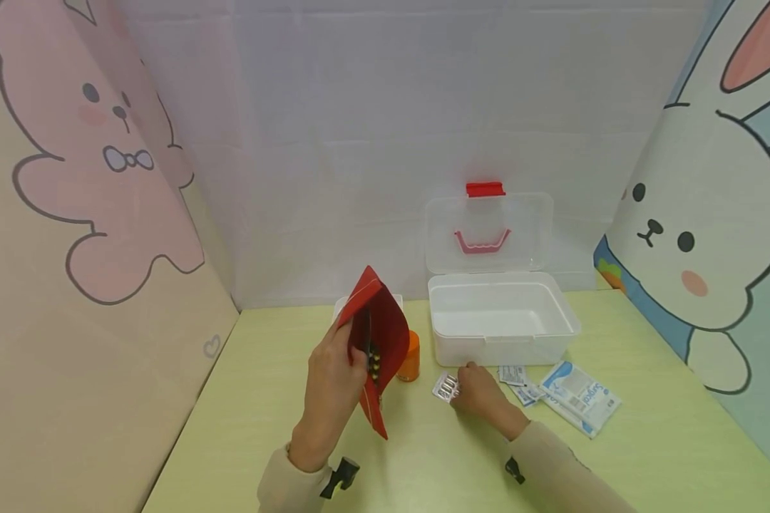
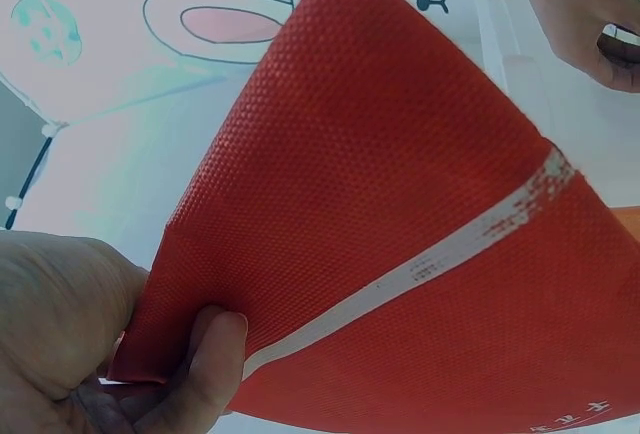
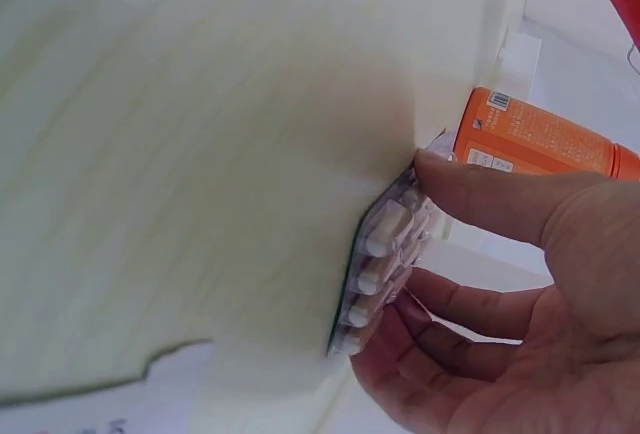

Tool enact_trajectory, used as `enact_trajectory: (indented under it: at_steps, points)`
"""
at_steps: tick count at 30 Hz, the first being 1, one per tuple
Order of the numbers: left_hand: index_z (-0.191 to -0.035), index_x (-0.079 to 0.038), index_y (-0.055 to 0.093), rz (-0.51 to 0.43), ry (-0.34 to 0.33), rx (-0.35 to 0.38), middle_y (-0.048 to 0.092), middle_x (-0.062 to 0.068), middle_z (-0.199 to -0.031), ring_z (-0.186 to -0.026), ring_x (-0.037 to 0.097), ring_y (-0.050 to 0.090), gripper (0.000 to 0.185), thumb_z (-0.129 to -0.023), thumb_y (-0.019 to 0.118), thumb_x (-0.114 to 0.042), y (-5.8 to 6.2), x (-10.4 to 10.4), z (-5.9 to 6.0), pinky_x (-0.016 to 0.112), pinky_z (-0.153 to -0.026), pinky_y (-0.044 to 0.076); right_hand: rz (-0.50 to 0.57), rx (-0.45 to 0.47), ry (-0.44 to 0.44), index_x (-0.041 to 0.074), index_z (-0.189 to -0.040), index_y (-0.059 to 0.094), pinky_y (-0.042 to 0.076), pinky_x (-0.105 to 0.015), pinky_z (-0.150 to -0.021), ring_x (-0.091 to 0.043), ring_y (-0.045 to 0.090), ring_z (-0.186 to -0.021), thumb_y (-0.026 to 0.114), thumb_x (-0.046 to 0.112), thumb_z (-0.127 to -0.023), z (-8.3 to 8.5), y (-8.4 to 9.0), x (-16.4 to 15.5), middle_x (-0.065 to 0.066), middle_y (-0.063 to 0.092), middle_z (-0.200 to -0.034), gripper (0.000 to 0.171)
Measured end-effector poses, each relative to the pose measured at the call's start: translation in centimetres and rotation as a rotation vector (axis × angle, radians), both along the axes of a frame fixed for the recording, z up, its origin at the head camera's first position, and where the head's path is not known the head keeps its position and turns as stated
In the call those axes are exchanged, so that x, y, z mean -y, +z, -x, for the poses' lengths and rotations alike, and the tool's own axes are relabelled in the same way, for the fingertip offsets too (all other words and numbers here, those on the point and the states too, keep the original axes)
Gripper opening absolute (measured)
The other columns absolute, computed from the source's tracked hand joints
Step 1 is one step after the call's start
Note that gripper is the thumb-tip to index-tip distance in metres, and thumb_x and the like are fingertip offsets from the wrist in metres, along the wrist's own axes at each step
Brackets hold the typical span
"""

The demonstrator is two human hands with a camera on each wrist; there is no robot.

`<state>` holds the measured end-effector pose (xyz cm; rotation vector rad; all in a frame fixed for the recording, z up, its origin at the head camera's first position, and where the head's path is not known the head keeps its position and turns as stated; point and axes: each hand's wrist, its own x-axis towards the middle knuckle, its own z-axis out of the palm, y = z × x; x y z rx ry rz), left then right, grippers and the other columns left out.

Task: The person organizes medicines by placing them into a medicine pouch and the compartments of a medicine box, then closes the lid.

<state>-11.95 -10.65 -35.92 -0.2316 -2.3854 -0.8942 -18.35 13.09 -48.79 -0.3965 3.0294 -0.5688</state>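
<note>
My left hand [image 1: 334, 385] holds a red pouch [image 1: 378, 342] upright above the yellow-green table [image 1: 263, 427], pinching its edge between thumb and fingers [image 2: 215, 339]; dark round items show at its opening. A white strip crosses the red pouch [image 2: 400, 254] in the left wrist view. My right hand [image 1: 481, 395] rests low on the table and pinches a blister pack of white pills [image 1: 446, 387] between thumb and fingers. That blister pack [image 3: 385, 259] lies against the table surface in the right wrist view, held by my right hand [image 3: 500, 294].
An orange bottle [image 1: 410, 356] stands behind the pouch. An open white plastic box [image 1: 500, 319] with a clear lid and red latch sits at the back. Several small sachets [image 1: 516, 377] and a blue-white packet [image 1: 580, 397] lie to the right. Cartoon rabbit panels wall both sides.
</note>
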Motion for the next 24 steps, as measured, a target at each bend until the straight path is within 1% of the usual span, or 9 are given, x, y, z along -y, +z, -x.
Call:
enact_trajectory:
  at_steps: [4, 6, 11, 14, 18, 21, 24]
  points:
    - [-0.125, 0.001, 0.060, -0.003, 0.002, -0.005, 0.065, 0.017, -0.121, -0.100, 0.032, 0.069, 0.041, -0.085, 0.062, 0.006, 0.12, -0.01, -0.06, 0.044, -0.082, 0.059, 0.028, -0.004, 0.007, -0.001, -0.083, 0.056, 0.040, -0.036, -0.062, -0.021, 0.046, -0.069, 0.081, 0.004, -0.068, 0.04, 0.16, 0.08, -0.008, 0.052, -0.076, 0.029]
    - [-0.125, 0.001, 0.060, -0.004, 0.003, -0.002, 0.065, 0.017, -0.120, -0.100, 0.032, 0.069, 0.040, -0.085, 0.062, 0.006, 0.07, -0.02, -0.09, 0.044, -0.082, 0.059, 0.040, 0.009, 0.003, -0.001, -0.086, 0.055, 0.041, -0.036, -0.063, -0.021, 0.046, -0.069, 0.081, 0.003, -0.067, 0.03, 0.12, 0.03, -0.009, 0.052, -0.076, 0.032]
    - [-0.123, 0.002, 0.061, -0.005, -0.004, 0.002, 0.066, 0.017, -0.119, -0.100, 0.032, 0.069, 0.039, -0.084, 0.062, 0.007, -0.16, -0.03, -0.26, 0.044, -0.081, 0.059, 0.045, 0.103, -0.023, -0.001, -0.087, 0.056, 0.041, -0.034, -0.064, -0.021, 0.046, -0.071, 0.080, 0.006, -0.067, 0.12, -0.28, -0.20, -0.008, 0.051, -0.078, 0.033]
    - [-0.122, 0.002, 0.062, -0.003, -0.006, -0.011, 0.066, 0.017, -0.118, -0.098, 0.032, 0.069, 0.038, -0.084, 0.062, 0.007, -0.16, -0.03, -0.31, 0.044, -0.081, 0.060, 0.052, 0.135, -0.038, -0.001, -0.085, 0.056, 0.041, -0.032, -0.063, -0.021, 0.046, -0.071, 0.081, 0.009, -0.065, 0.27, -0.53, -0.38, -0.008, 0.050, -0.079, 0.033]
    - [-0.120, 0.002, 0.062, 0.003, -0.006, -0.020, 0.066, 0.017, -0.117, -0.097, 0.032, 0.069, 0.037, -0.083, 0.062, 0.008, -0.05, -0.05, -0.28, 0.044, -0.080, 0.060, 0.090, 0.153, -0.046, 0.001, -0.082, 0.054, 0.042, -0.031, -0.061, -0.021, 0.048, -0.070, 0.085, 0.012, -0.061, 0.32, -0.41, -0.55, -0.008, 0.050, -0.078, 0.039]
    - [-0.120, 0.002, 0.062, 0.005, -0.003, -0.014, 0.066, 0.017, -0.117, -0.098, 0.032, 0.069, 0.037, -0.084, 0.062, 0.007, 0.01, -0.07, -0.33, 0.044, -0.081, 0.060, 0.140, 0.187, -0.057, 0.001, -0.084, 0.053, 0.043, -0.030, -0.059, -0.020, 0.050, -0.069, 0.088, 0.013, -0.062, 0.02, 0.02, -0.57, -0.007, 0.052, -0.077, 0.043]
    - [-0.120, 0.002, 0.062, 0.006, -0.004, -0.008, 0.066, 0.017, -0.117, -0.098, 0.032, 0.069, 0.036, -0.084, 0.062, 0.007, 0.00, -0.09, -0.37, 0.044, -0.081, 0.060, 0.178, 0.193, -0.063, 0.002, -0.087, 0.053, 0.043, -0.029, -0.059, -0.019, 0.051, -0.068, 0.090, 0.015, -0.062, -0.32, 0.26, -0.64, -0.005, 0.054, -0.076, 0.046]
